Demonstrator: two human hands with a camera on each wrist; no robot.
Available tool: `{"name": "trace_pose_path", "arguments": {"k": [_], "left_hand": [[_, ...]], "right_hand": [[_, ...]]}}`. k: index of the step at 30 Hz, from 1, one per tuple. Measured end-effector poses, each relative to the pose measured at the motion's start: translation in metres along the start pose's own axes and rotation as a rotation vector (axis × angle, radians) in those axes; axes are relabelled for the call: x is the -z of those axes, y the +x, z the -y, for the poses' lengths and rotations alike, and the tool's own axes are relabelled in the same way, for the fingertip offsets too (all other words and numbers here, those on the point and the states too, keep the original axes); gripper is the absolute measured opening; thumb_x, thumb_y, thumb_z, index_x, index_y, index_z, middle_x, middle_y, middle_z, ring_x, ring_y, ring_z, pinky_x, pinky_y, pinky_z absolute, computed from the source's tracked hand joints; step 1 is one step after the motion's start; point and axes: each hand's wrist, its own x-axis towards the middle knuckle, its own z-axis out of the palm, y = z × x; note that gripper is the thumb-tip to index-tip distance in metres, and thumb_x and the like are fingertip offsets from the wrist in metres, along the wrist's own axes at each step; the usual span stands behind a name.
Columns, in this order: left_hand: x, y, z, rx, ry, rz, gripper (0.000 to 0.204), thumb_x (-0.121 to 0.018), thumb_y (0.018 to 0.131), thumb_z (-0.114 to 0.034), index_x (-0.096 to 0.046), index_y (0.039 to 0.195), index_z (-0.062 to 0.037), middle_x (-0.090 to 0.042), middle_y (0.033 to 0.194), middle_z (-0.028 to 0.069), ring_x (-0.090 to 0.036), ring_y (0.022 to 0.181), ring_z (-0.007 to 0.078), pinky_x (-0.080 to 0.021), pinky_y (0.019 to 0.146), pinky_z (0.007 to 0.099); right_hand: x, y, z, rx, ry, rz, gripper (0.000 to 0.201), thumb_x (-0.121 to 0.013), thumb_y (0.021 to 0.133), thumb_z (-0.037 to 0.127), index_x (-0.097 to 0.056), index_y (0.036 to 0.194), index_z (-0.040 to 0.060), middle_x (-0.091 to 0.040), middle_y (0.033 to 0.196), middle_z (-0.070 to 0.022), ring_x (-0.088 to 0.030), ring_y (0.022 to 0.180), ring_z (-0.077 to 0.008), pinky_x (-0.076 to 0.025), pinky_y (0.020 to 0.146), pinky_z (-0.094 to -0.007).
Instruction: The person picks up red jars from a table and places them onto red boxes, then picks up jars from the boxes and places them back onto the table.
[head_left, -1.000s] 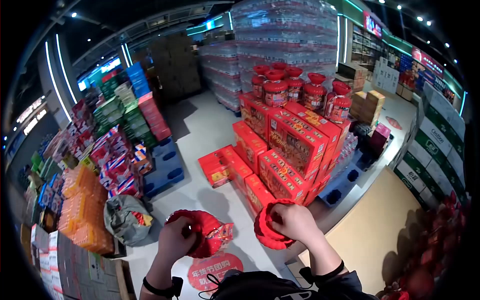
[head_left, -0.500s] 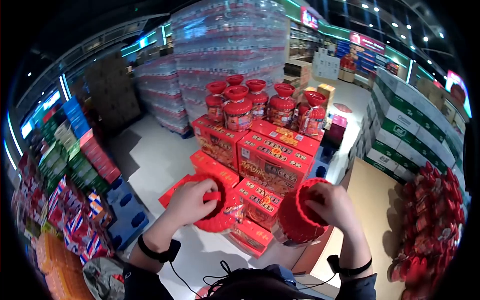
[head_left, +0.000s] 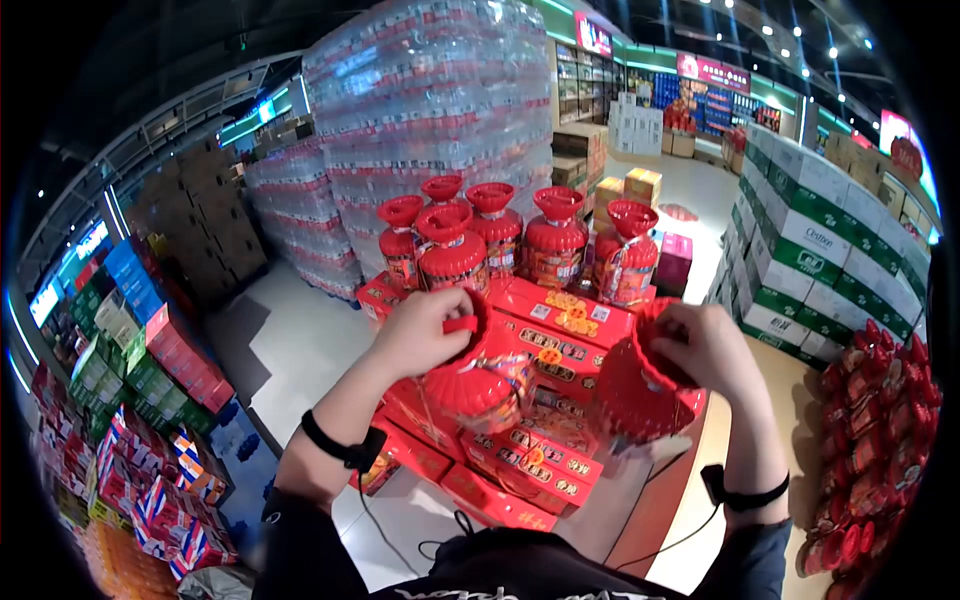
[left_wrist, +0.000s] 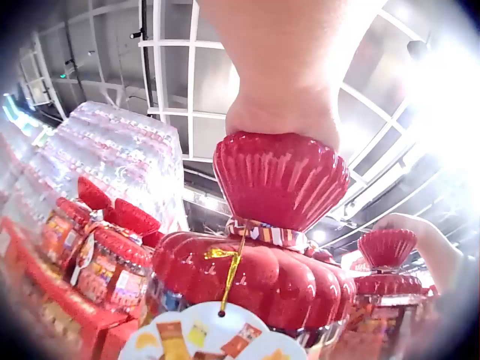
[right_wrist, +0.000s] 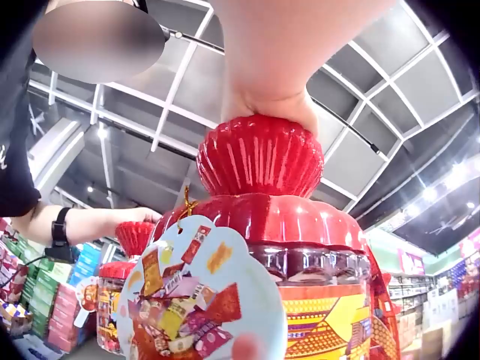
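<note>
Each hand holds a red plastic candy jar by its flared, cup-like top, fingers hooked inside the rim. The left hand (head_left: 425, 332) carries one jar (head_left: 478, 392) over the stack of red gift boxes (head_left: 535, 452). Farther right, the right hand (head_left: 708, 345) grips the other jar (head_left: 640, 400), beside the stack's right edge. A scalloped picture tag (left_wrist: 217, 336) hangs by a gold tie from the left jar; a similar tag (right_wrist: 202, 289) hangs on the right one. Several matching jars (head_left: 555, 248) stand on the boxes just beyond both hands.
Shrink-wrapped bottle packs (head_left: 430, 120) tower behind the boxes. White and green cartons (head_left: 810, 250) rise at the right, with a heap of red packages (head_left: 870, 440) nearer. At left, snack packs (head_left: 160, 510) lie by a blue pallet (head_left: 235, 440).
The view has turned right and come closer to the box stack. Both hands have brought their jars from above the floor up to the boxes, keeping hold of the tops.
</note>
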Motion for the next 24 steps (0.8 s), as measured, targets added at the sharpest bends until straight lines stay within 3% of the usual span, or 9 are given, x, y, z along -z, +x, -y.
{"name": "trace_pose_path", "arguments": {"k": [1, 2, 9, 12, 15, 20, 24], "left_hand": [[-0.002, 0.012, 0.005, 0.002, 0.020, 0.019, 0.019, -0.069, 0.078, -0.009, -0.061, 0.093, -0.0006, -0.065, 0.080, 0.0093, -0.064, 0.075, 0.0175, -0.051, 0.070, 0.0315], [-0.005, 0.027, 0.012, -0.036, -0.023, 0.009, 0.022, -0.068, 0.078, -0.017, -0.062, 0.094, -0.0028, -0.068, 0.080, 0.0140, -0.068, 0.075, 0.0308, -0.051, 0.067, 0.0388], [-0.025, 0.130, 0.065, -0.181, -0.028, 0.125, 0.025, -0.069, 0.080, -0.019, -0.063, 0.098, -0.0040, -0.069, 0.083, 0.0135, -0.068, 0.078, 0.0302, -0.052, 0.069, 0.0395], [-0.038, 0.173, 0.084, -0.262, -0.047, 0.197, 0.023, -0.069, 0.081, -0.015, -0.064, 0.100, -0.0025, -0.068, 0.084, 0.0137, -0.067, 0.079, 0.0281, -0.052, 0.071, 0.0379], [-0.059, 0.207, 0.105, -0.325, -0.079, 0.244, 0.024, -0.070, 0.080, -0.012, -0.065, 0.102, -0.0029, -0.069, 0.087, 0.0141, -0.068, 0.084, 0.0273, -0.052, 0.074, 0.0375], [-0.084, 0.249, 0.127, -0.325, -0.136, 0.301, 0.023, -0.071, 0.080, -0.011, -0.066, 0.101, -0.0023, -0.069, 0.090, 0.0144, -0.068, 0.084, 0.0269, -0.052, 0.076, 0.0364], [-0.094, 0.273, 0.139, -0.341, -0.149, 0.292, 0.024, -0.071, 0.079, -0.013, -0.066, 0.101, -0.0038, -0.071, 0.094, 0.0142, -0.068, 0.091, 0.0303, -0.052, 0.079, 0.0402]], "right_hand": [[-0.002, 0.012, -0.003, -0.020, 0.069, 0.025, 0.023, -0.075, 0.077, 0.016, -0.068, 0.093, 0.0012, -0.068, 0.079, -0.0176, -0.068, 0.076, -0.0353, -0.053, 0.069, -0.0407], [-0.006, 0.023, -0.006, -0.004, 0.032, 0.016, 0.023, -0.075, 0.077, 0.016, -0.068, 0.093, 0.0010, -0.068, 0.080, -0.0181, -0.068, 0.076, -0.0357, -0.053, 0.070, -0.0407], [-0.034, 0.105, -0.029, -0.121, -0.039, 0.057, 0.026, -0.076, 0.079, 0.016, -0.069, 0.101, 0.0026, -0.068, 0.081, -0.0176, -0.066, 0.071, -0.0301, -0.052, 0.069, -0.0380], [-0.051, 0.135, -0.049, -0.049, -0.114, 0.030, 0.026, -0.075, 0.080, 0.016, -0.070, 0.103, 0.0032, -0.068, 0.081, -0.0177, -0.066, 0.070, -0.0280, -0.052, 0.068, -0.0369], [-0.060, 0.158, -0.053, -0.173, -0.052, 0.066, 0.027, -0.075, 0.081, 0.016, -0.070, 0.104, 0.0038, -0.069, 0.083, -0.0179, -0.067, 0.073, -0.0275, -0.052, 0.069, -0.0360], [-0.078, 0.183, -0.071, -0.154, -0.087, 0.007, 0.029, -0.075, 0.081, 0.017, -0.070, 0.106, 0.0022, -0.069, 0.086, -0.0189, -0.068, 0.077, -0.0285, -0.052, 0.073, -0.0364], [-0.085, 0.199, -0.075, -0.239, -0.120, 0.023, 0.031, -0.075, 0.079, 0.019, -0.071, 0.106, 0.0043, -0.070, 0.094, -0.0207, -0.068, 0.087, -0.0362, -0.053, 0.079, -0.0414]]}}
